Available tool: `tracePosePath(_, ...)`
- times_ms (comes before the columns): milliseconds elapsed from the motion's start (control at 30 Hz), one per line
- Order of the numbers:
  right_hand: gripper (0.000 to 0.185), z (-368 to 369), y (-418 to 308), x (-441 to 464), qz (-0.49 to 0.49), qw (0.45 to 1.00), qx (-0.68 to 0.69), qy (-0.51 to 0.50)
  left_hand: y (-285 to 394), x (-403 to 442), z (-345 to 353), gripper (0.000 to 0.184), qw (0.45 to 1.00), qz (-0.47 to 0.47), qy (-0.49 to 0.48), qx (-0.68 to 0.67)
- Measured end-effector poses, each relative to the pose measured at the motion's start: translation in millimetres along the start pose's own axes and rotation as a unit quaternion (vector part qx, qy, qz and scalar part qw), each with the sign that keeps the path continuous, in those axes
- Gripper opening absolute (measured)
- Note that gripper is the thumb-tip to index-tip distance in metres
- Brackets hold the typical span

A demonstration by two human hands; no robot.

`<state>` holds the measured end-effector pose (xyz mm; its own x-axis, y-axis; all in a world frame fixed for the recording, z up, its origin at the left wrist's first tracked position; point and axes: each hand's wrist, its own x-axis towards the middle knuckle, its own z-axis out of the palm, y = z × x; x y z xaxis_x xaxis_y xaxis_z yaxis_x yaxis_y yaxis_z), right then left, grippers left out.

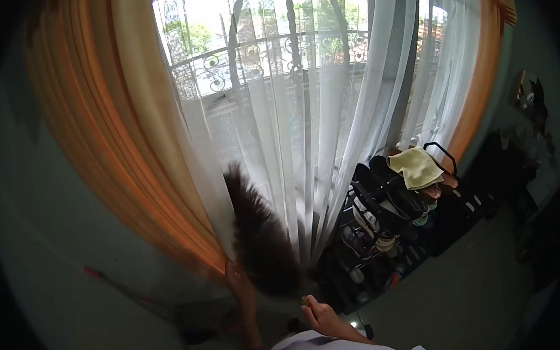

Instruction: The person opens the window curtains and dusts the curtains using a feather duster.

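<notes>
My right hand is closed around the handle end of a feather duster, low in the middle of the view. The duster's dark brown feathers point up and to the left, in front of the white sheer curtain. My left hand grips the lower edge of the orange curtain, just left of the feathers. Most of the duster's handle is hidden by my fingers and the dim light.
A black shoe rack full of shoes stands right of the duster, with a yellow cloth on top. A thin stick with a red end leans at the lower left. Behind the sheers is a window with a wrought-iron railing.
</notes>
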<state>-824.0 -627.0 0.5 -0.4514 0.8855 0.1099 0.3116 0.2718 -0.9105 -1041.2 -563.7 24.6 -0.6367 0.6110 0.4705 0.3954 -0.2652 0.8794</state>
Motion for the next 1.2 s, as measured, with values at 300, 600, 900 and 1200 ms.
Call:
tracePosePath(300,0.056,-18.6,139.6,-62.5,0.403,0.86,-0.26,-0.174,23.6,11.2,9.5,0.03,0.99,-0.055,-0.032,-0.122)
tracePosePath(600,0.055,-63.6,167.6,-100.3,0.43,0.87,-0.235,-0.053,11.3,1.1,34.5,0.038,1.0,-0.011,0.002,0.001)
tracePosePath(900,0.058,-69.7,111.3,-70.8,0.383,0.899,-0.212,-0.02,55.2,21.0,93.3,0.033,0.964,0.154,-0.21,0.05)
tracePosePath(1200,0.035,-66.3,47.5,-60.8,0.242,0.949,-0.09,0.181,33.7,80.6,164.5,0.049,0.969,0.113,-0.214,0.055)
